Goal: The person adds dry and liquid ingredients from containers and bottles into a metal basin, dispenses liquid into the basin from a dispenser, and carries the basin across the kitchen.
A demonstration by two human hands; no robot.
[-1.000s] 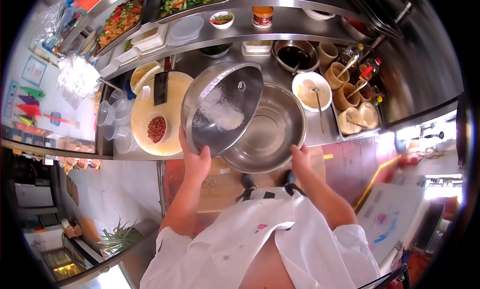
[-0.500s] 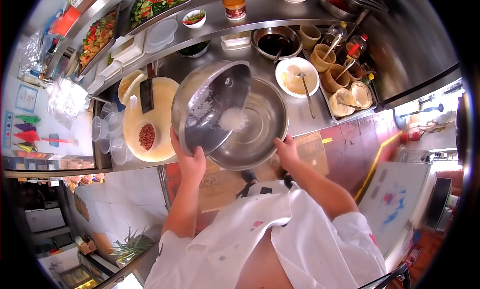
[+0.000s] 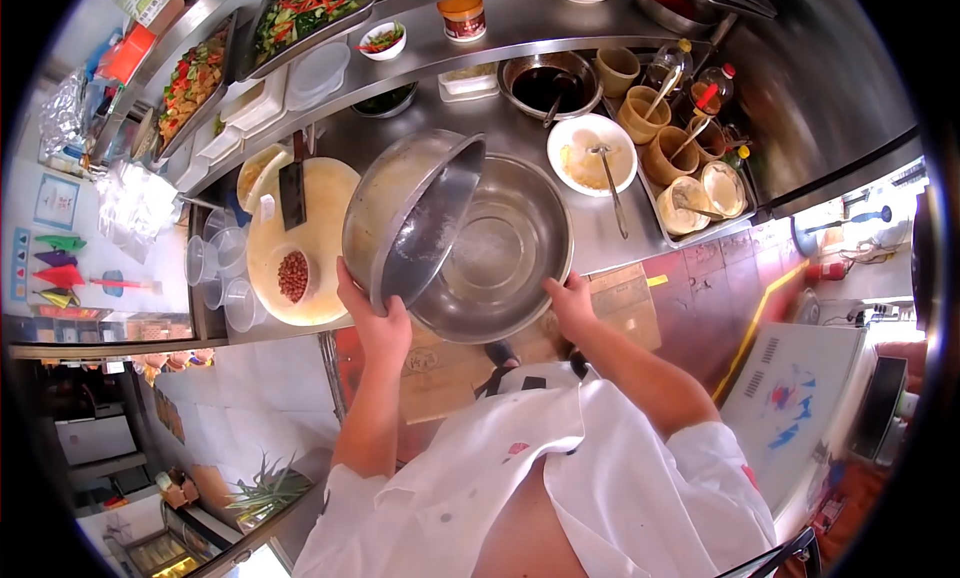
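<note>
Nearest, our left hand point(image 3: 378, 326) was closed on the rim of a tilted steel mixing bowl point(image 3: 395, 193), thumb at the lip, fingers partly hidden. The bowl reached forward from that grip, leaning over the left side of the wide steel basin point(image 3: 495, 303), its mouth turned toward the basin's middle. We could make out a faint pale patch on its inner wall. Our right hand point(image 3: 572, 306) gripped the basin's near right rim, so the basin lay to the left of that grip and forward of it; we could not see the fingers underneath.

Left of the basin we had a round cutting board point(image 3: 335, 198), with red-skinned peanuts point(image 3: 293, 275) in a small bowl and, behind them, a cleaver point(image 3: 292, 190). Just past the basin's far right rim sat a white bowl point(image 3: 626, 168) with a spoon point(image 3: 616, 203) in it. Directly behind the basin, we saw dark liquid point(image 3: 535, 90) in a steel bowl. Farthest beyond the basin, an orange-lidded tub point(image 3: 463, 20) stood on a metal shelf point(image 3: 420, 66).
</note>
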